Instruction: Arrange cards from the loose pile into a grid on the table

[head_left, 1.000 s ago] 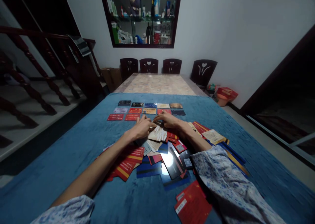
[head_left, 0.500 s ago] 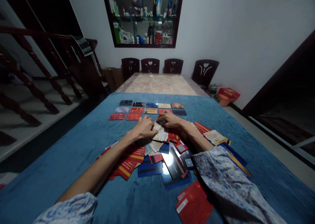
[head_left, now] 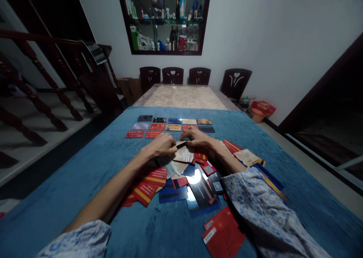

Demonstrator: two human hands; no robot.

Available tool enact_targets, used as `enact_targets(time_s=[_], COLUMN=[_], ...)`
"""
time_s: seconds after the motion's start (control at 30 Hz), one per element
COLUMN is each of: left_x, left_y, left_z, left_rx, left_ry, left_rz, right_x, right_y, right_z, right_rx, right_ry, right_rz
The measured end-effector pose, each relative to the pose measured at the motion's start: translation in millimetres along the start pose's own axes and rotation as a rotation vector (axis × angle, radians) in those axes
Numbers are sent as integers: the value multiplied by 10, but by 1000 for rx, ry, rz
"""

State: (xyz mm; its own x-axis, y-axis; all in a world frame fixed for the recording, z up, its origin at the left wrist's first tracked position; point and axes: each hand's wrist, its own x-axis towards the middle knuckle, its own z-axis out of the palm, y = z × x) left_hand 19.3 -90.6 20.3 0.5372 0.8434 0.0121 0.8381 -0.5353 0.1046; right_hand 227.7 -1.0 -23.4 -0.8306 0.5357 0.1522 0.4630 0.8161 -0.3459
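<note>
My left hand (head_left: 163,146) is closed, its thumb and fingers pinching the left end of a tilted card (head_left: 180,142) with a pale edge and a dark strip. Across from it, my right hand (head_left: 197,137) has bent fingers closed at the card's right end. Just below them lies a cream card (head_left: 183,154) on a loose pile. Red cards (head_left: 150,178) spread by my left forearm, and a black card (head_left: 200,186) reflects the light. Beyond my hands several cards lie in rows, among them a red card (head_left: 135,134) and a dark blue card (head_left: 207,129).
A blue cloth (head_left: 93,167) covers the near part of the table. More cards, including a cream and yellow one (head_left: 247,157), lie beyond my right forearm. Red cards (head_left: 224,235) lie close to me. Dark chairs (head_left: 172,75) stand at the far end.
My left hand has drawn slightly left and its fingers have closed on a card, which is now tilted up off the pile. The right hand has barely moved.
</note>
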Motion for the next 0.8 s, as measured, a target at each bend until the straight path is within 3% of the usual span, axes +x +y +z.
enact_targets(time_s=[0.27,0.43,0.8], left_x=[32,60,46], left_y=[-275,-399,-445], left_z=[9,65,147], left_rx=[-132,-165,-173], left_ry=[51,143,198], left_rz=[64,82,29], right_x=[13,5,4], right_y=[36,9,-9], right_z=[102,122,200], right_rx=[54,67,-11], right_ry=[179,208,282], right_rz=[45,23,43])
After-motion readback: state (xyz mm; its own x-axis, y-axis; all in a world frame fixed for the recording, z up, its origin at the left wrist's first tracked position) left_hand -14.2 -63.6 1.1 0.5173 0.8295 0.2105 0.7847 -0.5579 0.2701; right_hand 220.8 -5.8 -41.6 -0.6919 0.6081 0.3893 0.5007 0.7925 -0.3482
